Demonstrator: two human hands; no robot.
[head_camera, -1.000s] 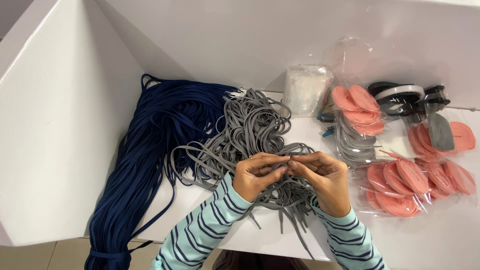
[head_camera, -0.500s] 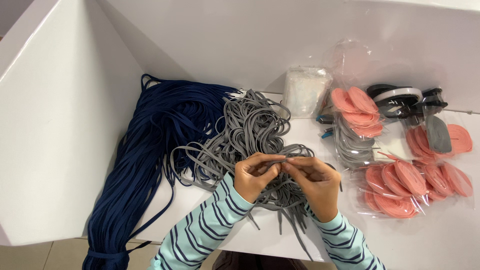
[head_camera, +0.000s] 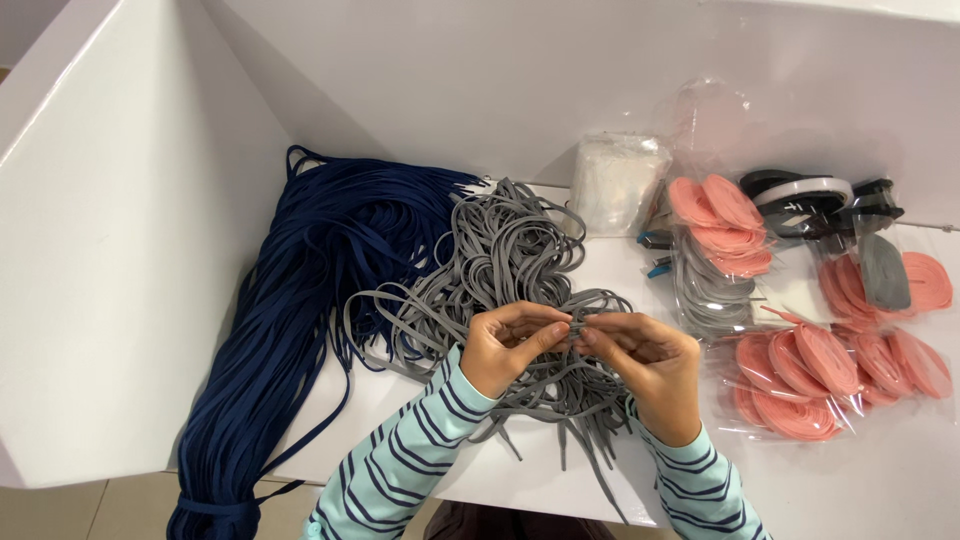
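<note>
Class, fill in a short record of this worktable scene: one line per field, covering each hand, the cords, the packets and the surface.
left hand: pinches grey cord, fingertips meeting the right hand
right hand: pinches the same grey cord
grey cords: loose tangled heap under both hands
navy cords: long bundle left of the grey, hanging over the table edge
pink packets: clear bags of coiled pink cords, right side
white bag: against the back wall
table: white

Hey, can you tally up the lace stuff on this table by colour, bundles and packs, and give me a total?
Navy lace bundle: 1
Grey lace pile, worked by left hand and right hand: 1
Clear packs of pink laces: 3
Total: 5
</note>
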